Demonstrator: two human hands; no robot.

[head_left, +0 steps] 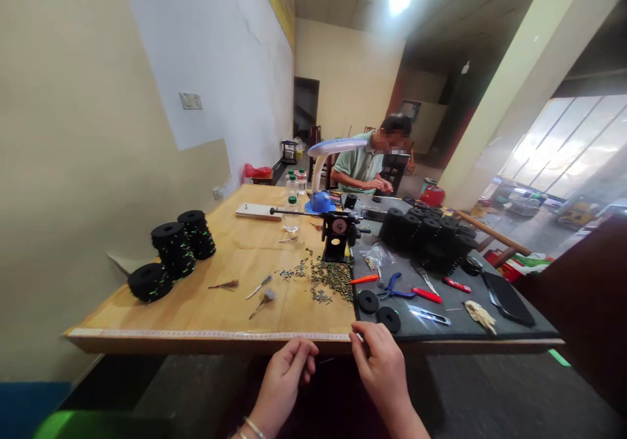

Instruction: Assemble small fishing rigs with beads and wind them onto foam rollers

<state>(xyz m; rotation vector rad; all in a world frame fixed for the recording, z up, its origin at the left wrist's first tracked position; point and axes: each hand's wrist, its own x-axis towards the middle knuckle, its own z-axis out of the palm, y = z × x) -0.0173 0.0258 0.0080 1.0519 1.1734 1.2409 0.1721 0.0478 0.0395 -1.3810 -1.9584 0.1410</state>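
Note:
My left hand (289, 372) is just off the front edge of the wooden table (196, 315), its fingers pinched together on something too thin to make out. My right hand (379, 360) is at the table edge, thumb and fingers bent close together; what they hold, if anything, is too small to tell. Beyond the hands lies a pile of small brass-coloured pieces (334, 279) with colourful beads (296, 271) beside it. A black clamp tool (337, 236) stands behind the pile. Two black foam discs (388, 319) (368, 301) lie near my right hand.
Stacked black foam spools (169, 249) stand at the left, more (431, 230) at the back right. Blue pliers (398, 287), a box cutter (430, 315) and a red-handled tool (427, 294) lie on the grey mat (460, 318). Across the table, a person (365, 164) sits behind a lamp (321, 200).

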